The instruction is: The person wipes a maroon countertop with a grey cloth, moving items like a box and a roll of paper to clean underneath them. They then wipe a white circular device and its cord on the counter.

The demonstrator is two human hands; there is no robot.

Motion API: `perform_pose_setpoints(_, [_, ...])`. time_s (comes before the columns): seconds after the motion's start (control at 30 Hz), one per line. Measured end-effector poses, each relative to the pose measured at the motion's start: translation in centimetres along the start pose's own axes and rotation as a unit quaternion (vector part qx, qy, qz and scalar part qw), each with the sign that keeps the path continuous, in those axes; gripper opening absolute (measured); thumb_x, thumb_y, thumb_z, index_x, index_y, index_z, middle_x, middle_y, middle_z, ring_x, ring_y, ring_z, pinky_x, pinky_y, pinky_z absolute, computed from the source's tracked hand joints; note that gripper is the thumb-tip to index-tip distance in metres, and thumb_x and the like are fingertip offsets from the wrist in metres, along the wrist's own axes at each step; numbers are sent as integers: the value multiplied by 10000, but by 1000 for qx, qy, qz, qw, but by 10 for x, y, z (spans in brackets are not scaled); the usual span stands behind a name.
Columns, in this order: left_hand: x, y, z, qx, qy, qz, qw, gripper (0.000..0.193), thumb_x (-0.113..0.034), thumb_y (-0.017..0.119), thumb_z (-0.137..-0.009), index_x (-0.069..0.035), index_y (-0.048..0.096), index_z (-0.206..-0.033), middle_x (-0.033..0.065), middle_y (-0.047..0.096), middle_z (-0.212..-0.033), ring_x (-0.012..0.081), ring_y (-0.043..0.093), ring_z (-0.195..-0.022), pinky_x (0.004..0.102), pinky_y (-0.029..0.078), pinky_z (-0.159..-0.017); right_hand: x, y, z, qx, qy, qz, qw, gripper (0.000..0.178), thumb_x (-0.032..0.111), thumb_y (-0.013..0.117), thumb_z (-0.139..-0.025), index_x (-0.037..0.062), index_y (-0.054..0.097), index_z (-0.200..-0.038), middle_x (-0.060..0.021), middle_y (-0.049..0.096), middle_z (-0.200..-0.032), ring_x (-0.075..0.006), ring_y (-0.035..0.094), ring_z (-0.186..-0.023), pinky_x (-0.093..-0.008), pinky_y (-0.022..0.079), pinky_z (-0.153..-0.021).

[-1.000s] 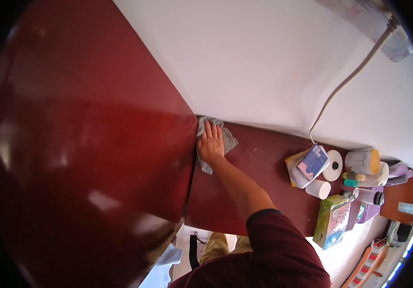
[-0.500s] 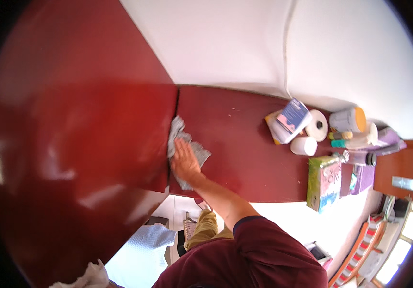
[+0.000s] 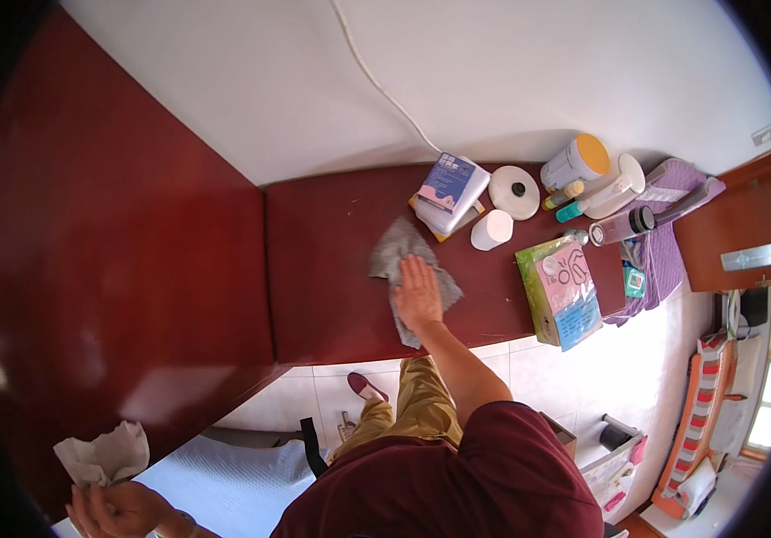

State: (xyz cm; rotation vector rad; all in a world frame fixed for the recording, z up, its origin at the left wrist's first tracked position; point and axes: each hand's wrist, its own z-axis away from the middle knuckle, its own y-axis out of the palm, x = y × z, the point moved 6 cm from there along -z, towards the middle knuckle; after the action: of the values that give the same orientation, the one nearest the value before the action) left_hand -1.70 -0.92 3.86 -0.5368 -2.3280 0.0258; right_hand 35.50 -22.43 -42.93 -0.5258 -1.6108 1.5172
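My right hand [image 3: 418, 291] lies flat on a rumpled grey cloth [image 3: 394, 244], fingers stretched out, pressing it onto the dark red tabletop [image 3: 331, 269]. The cloth spreads out around the hand, its lower end close to the table's front edge. At the lower left, my left hand [image 3: 114, 509] has its fingers curled at the base of a crumpled white tissue [image 3: 107, 453], which sticks up above them. Parts of the fingers are cut off by the picture's dark rim.
Right of the cloth stand a blue-and-white pack [image 3: 451, 186], a white roll [image 3: 492, 230], a white lid with black knob [image 3: 514, 192], a tub with yellow lid [image 3: 576, 161], a clear bottle [image 3: 618, 226] and a tissue box [image 3: 560, 291]. A tall red panel [image 3: 134, 260] rises at left.
My right hand and the grey cloth have slid right along the tabletop, away from the red panel. The view has shifted, and my left hand has come into sight below the white tissue.
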Motion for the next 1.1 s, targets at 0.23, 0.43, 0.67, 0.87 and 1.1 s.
perform_pose_setpoints(0.23, [-99,-23,-36,64,43,351,933,92,5,547,-946,-34,510,-1020,128,568,-1072,321,588,-1016,421,543,-840,-121,-17,89,-76,206,10,976,645,247,464,-930,25,265,-1502,-131,217,-1591,-291,153,-1484,-443,99,-1212])
perform_pose_setpoints(0.43, [-189,23,5,312,-179,618,699,201,133,497,-728,-4,578,-851,165,594,-1004,326,596,-916,405,503,-794,-153,-31,109,-96,205,9,974,667,252,464,-916,-5,254,-1495,-160,219,-1582,-328,161,-1474,-466,107,-1207])
perform_pose_setpoints(0.67, [-305,67,50,408,-325,727,446,180,103,500,-762,14,588,-891,143,619,-961,271,616,-909,338,495,-811,-86,-6,80,35,28,5,999,689,338,458,-925,10,267,-1500,-158,200,-1590,-312,141,-1484,-441,90,-1213])
perform_pose_setpoints(0.87, [-449,99,9,521,-337,755,214,226,-149,615,-927,-7,616,-1103,59,651,-952,117,616,-855,265,504,-736,-46,-15,35,104,-104,-9,989,628,340,396,-962,58,277,-1510,-86,196,-1603,-247,137,-1490,-408,73,-1219])
perform_pose_setpoints(1.1, [-567,133,-79,473,-185,711,487,681,-399,700,-846,-6,471,-1353,209,608,-1163,357,615,-1051,417,496,-891,-40,-15,-27,98,-136,-29,985,622,327,458,-928,95,329,-1490,-84,246,-1581,-242,169,-1480,-403,97,-1219])
